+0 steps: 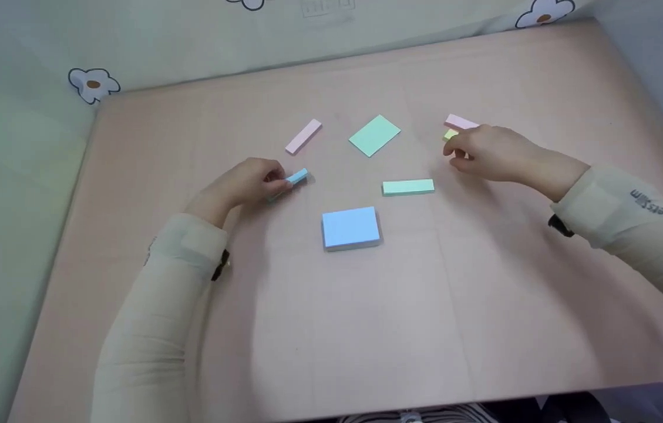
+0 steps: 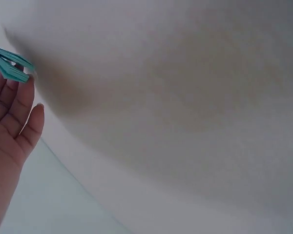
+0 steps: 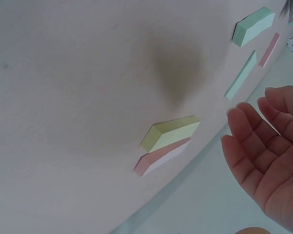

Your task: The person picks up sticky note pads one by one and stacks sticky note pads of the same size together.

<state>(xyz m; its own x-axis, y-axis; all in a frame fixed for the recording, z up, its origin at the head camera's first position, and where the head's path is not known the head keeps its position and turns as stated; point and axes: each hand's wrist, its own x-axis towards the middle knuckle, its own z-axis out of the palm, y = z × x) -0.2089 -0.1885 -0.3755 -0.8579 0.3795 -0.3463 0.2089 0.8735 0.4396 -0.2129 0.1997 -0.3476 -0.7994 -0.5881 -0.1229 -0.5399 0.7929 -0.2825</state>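
Observation:
My left hand (image 1: pixel 243 183) pinches a narrow blue pad of sticky notes (image 1: pixel 298 176) at the left of the group. In the left wrist view this pad (image 2: pixel 10 72) looks teal, and its sheets are parted into two bundles at the fingertips. Over on the right, my right hand (image 1: pixel 495 154) hovers with loosely bent fingers and holds nothing. Beside it lie a narrow yellow pad (image 1: pixel 450 135) and a narrow pink pad (image 1: pixel 460 121), partly hidden by the hand in the head view. The right wrist view shows the yellow pad (image 3: pixel 172 132) close alongside the pink one (image 3: pixel 162 158).
Between the hands lie a large blue pad (image 1: pixel 350 227), a narrow green pad (image 1: pixel 408 187), a green rectangular pad (image 1: pixel 374 136) and another narrow pink pad (image 1: pixel 303 137). A pale wall with flower prints (image 1: pixel 93 85) borders the table (image 1: pixel 378 329) at the back and left.

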